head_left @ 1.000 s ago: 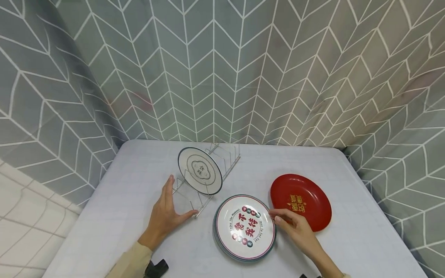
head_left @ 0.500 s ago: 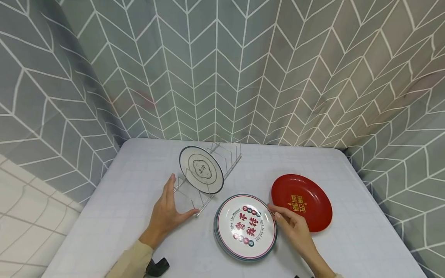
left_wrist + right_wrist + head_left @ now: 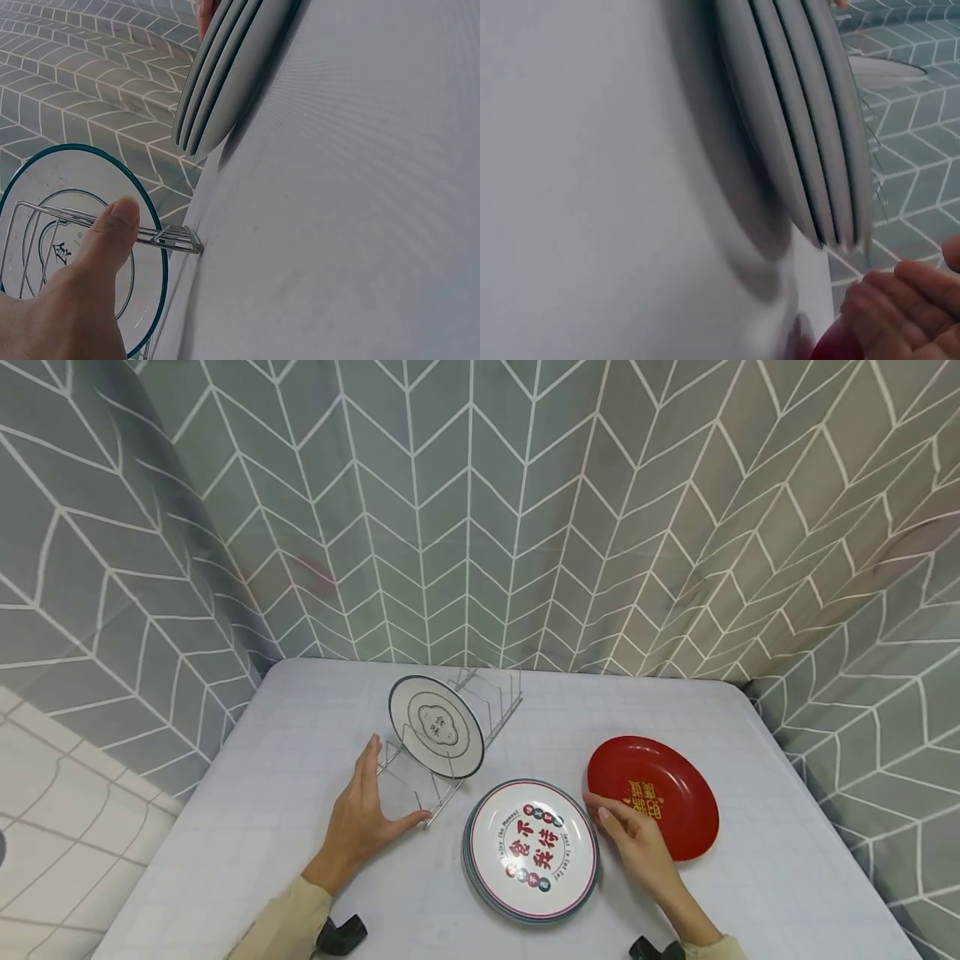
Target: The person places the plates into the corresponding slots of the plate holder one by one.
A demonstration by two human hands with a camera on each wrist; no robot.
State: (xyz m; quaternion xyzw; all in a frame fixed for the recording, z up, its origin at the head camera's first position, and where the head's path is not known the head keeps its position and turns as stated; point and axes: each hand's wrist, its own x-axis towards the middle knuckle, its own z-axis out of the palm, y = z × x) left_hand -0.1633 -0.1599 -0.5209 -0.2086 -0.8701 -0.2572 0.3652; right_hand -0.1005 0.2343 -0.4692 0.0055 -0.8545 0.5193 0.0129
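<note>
My left hand (image 3: 358, 818) spans the near end of a wire plate rack (image 3: 501, 720), holding it between thumb and fingers; the thumb (image 3: 112, 229) lies against its wire in the left wrist view. In the rack leans a white plate (image 3: 437, 727) with a dark rim and black characters. To the right, a stack of several plates (image 3: 531, 852) lies on the table, its top one white with red characters. My right hand (image 3: 637, 843) hovers beside the stack's right rim, fingers loosely bent with nothing in them. In the right wrist view its fingers (image 3: 900, 307) are apart from the plates.
A red oval plate (image 3: 678, 793) with gold characters lies behind my right hand. The white-covered table (image 3: 300, 718) ends at a patterned grey curtain (image 3: 480, 510), which also hangs along both sides.
My right hand's fingertips, earlier at the top plate's right edge, have drawn slightly away from it. My left hand stays at the rack. The plates have not visibly moved.
</note>
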